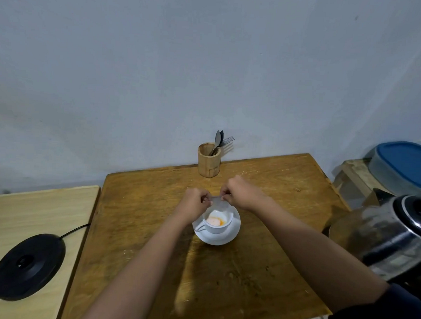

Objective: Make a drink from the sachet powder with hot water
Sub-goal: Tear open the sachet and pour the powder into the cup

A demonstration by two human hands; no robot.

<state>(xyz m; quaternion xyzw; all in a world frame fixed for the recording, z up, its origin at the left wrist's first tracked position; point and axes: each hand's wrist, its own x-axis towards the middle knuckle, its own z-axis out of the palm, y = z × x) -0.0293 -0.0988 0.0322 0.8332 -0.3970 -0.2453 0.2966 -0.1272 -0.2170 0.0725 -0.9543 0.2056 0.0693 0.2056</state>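
Nearest, the steel kettle [390, 239] sits at the right table edge, off its black base [26, 266] on the side table. Further in, the white cup [216, 222] on its saucer [222, 238] holds pale orange powder. Just above it, the left hand [195, 203] and right hand [241, 192] each pinch an end of the clear sachet [218, 202], emptying it. Next, judging by this: hot water, then a spoon from the wooden holder [208, 163] beyond
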